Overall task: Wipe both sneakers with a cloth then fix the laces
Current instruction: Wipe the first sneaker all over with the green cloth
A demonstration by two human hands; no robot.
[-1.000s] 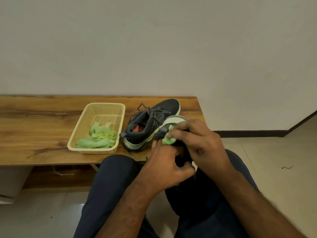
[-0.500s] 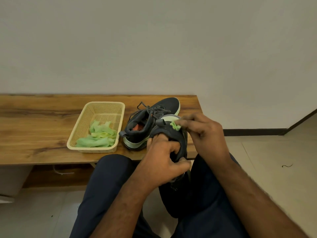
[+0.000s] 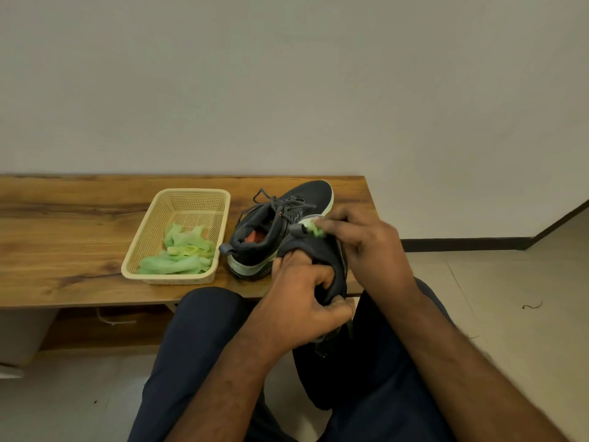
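Observation:
One dark grey sneaker [image 3: 280, 224] with loose laces and a pale green sole stands on the wooden bench [image 3: 63, 237], toe pointing away. The second dark sneaker [image 3: 322, 260] is held over my lap, heel end up. My left hand [image 3: 302, 304] grips its upper from the left. My right hand [image 3: 363, 244] pinches a small green cloth [image 3: 315, 229] against the heel, near the grey pull tab. Most of the held sneaker is hidden behind my hands.
A cream plastic basket [image 3: 191, 194] with several crumpled green cloths [image 3: 178, 253] sits on the bench left of the standing sneaker. My dark-trousered knees fill the lower frame. Tiled floor lies to the right, with a dark skirting board along the wall.
The held sneaker was raised and turned heel up. My right hand slid the green cloth up along the heel toward the pull tab. The left hand keeps its grip.

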